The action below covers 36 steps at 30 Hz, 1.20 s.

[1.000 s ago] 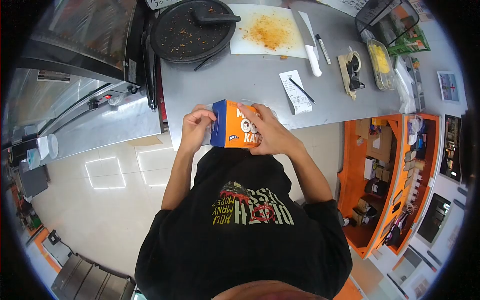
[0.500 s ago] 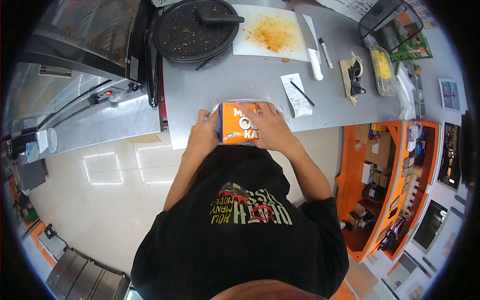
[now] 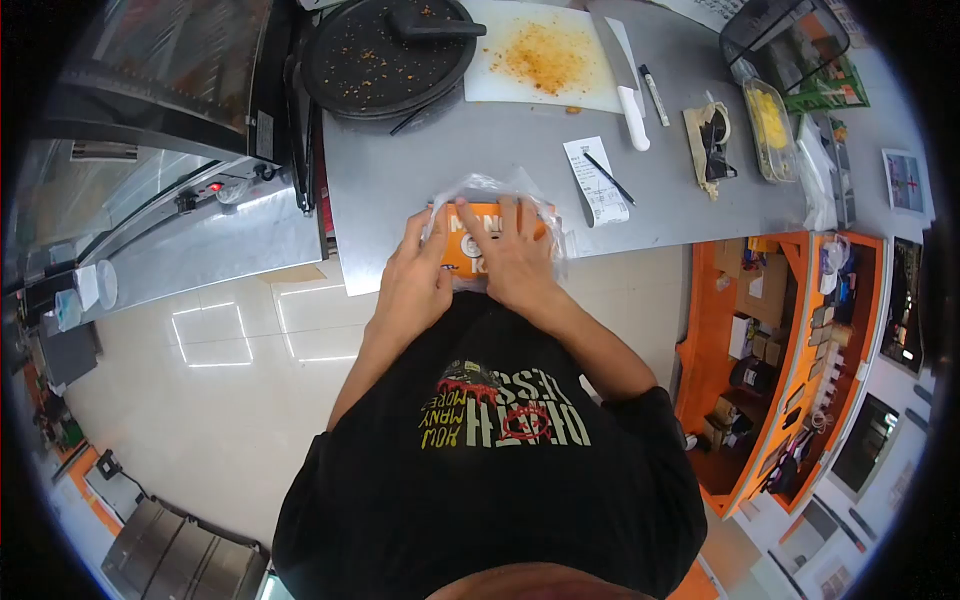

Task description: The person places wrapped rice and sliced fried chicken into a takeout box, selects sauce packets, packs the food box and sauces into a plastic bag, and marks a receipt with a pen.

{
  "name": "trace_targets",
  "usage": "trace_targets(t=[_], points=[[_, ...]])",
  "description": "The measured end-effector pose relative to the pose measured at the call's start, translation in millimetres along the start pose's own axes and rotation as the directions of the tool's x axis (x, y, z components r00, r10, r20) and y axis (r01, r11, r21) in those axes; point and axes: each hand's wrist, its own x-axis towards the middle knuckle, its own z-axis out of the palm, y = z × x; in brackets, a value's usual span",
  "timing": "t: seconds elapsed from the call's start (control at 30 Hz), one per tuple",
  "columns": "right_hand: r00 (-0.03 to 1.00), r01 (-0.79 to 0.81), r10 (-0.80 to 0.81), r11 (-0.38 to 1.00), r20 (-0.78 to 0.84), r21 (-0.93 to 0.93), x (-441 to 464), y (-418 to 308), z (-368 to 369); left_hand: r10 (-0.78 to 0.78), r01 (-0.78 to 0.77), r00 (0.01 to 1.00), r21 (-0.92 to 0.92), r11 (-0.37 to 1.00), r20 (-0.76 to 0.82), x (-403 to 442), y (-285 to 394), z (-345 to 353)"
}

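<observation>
An orange box with white lettering [image 3: 470, 245] sits at the front edge of the steel counter, inside a clear plastic bag [image 3: 492, 186]. My left hand [image 3: 415, 270] is at the box's left side, its fingers on the bag and the box edge. Across the top and right part of the box lies my right hand [image 3: 517, 255], its fingers spread over the orange face. Both hands touch the box, and the bag film bunches up beyond and to the right of it. A receipt [image 3: 598, 185] with a black pen [image 3: 612, 182] on it lies to the right.
Behind are a black stone mortar [image 3: 370, 60], a white cutting board [image 3: 490, 85] with crumbs, and a knife [image 3: 633, 110]. A marker [image 3: 655, 95], tape dispenser [image 3: 712, 145] and yellow food tray [image 3: 768, 125] stand right. Orange shelving [image 3: 700, 375] is below; a glass cabinet [image 3: 190, 60] is left.
The box has gone lower, its blue side no longer shows, and the bag now stands up around it. My left hand has moved in against it; my right fingers have spread across its top.
</observation>
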Motion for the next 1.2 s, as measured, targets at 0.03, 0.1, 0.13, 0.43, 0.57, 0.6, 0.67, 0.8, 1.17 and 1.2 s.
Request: trace_targets(t=[0.03, 0.1, 0.13, 0.43, 0.57, 0.6, 0.67, 0.8, 1.17, 1.2], points=[[1.000, 0.009, -0.010, 0.999, -0.022, -0.041, -0.2, -1.1, 3.2, 0.031, -0.031, 0.999, -0.008, 0.999, -0.021, -6.2, -0.7, -3.9], [0.992, 0.094, -0.099, 0.994, -0.077, -0.063, 2.8, 7.8, 10.9, 0.049, -0.048, 0.996, 0.012, 0.999, -0.072, -4.9, -7.7, -10.3], [0.979, 0.174, -0.177, 0.984, -0.102, -0.040, 0.9, 18.7, 16.8, 0.025, -0.021, 0.995, 0.037, 0.999, -0.099, -4.5, -13.8, -11.4], [0.916, -0.239, 0.319, 0.920, -0.242, 0.310, -29.4, 62.3, 25.2, 0.470, -0.416, 0.880, 0.376, 0.828, -0.061, 4.3, -11.3, 23.5], [0.926, -0.230, 0.372, 0.691, -0.064, 0.685, -30.4, 90.2, 41.1, 0.419, -0.495, 0.866, 0.359, 0.791, 0.271, 46.0, -4.0, 69.4], [0.922, -0.220, 0.382, 0.659, -0.069, 0.719, -28.9, 84.0, 31.4, 0.419, -0.518, 0.855, 0.451, 0.727, 0.306, 55.5, -2.0, 71.6], [0.909, -0.202, 0.411, 0.584, -0.071, 0.786, -31.2, 64.5, 14.6, 0.424, -0.498, 0.867, 0.453, 0.739, 0.262, 62.2, -7.2, 74.1], [0.907, -0.178, 0.420, 0.297, 0.039, 0.938, -42.7, 52.8, 6.1, 0.357, -0.475, 0.871, 0.391, 0.788, 0.339, 75.2, -2.1, 64.8], [0.970, 0.088, 0.128, 0.605, -0.206, 0.791, -53.9, 35.8, -89.9, 0.255, -0.185, 0.967, 0.723, 0.665, 0.013, 83.5, -9.5, 92.6], [0.971, 0.050, 0.123, 0.731, -0.203, 0.681, -50.9, 40.7, -84.3, 0.202, -0.138, 0.979, 0.762, 0.632, 0.010, 83.4, -6.6, 93.9]])
